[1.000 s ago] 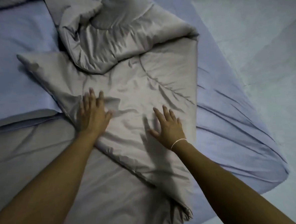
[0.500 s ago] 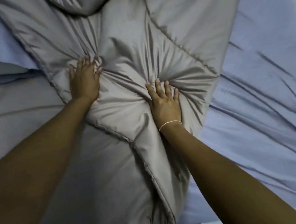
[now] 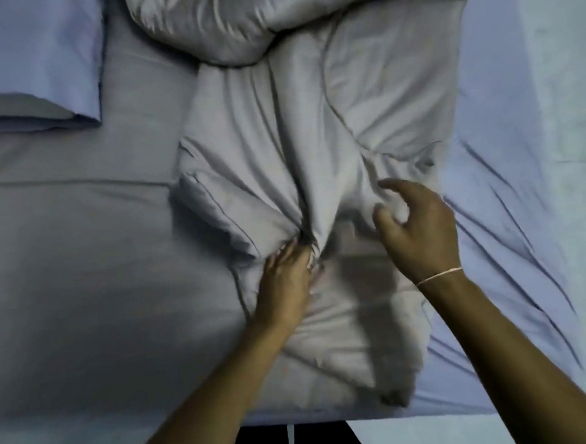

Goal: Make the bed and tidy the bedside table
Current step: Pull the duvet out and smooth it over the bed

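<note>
Since a moment ago, the right hand [image 3: 419,228] has lifted, grip spread; the left hand [image 3: 286,277] pinches one grey duvet [image 3: 314,145], bunched mid-bed [image 3: 81,255]. One pillow [image 3: 31,59] is cut off; the fingertips are hidden in folds.

I have only the one head view, so nothing overlaps with a second camera. It looks steeply down from above the near edge of the bed [image 3: 81,269], facing across the mattress toward 12 o'clock. It sits close: both forearms enter from 6 o'clock, the pillow [image 3: 31,59] lies at 10 o'clock, and floor [image 3: 566,50] shows at 2 o'clock.
</note>
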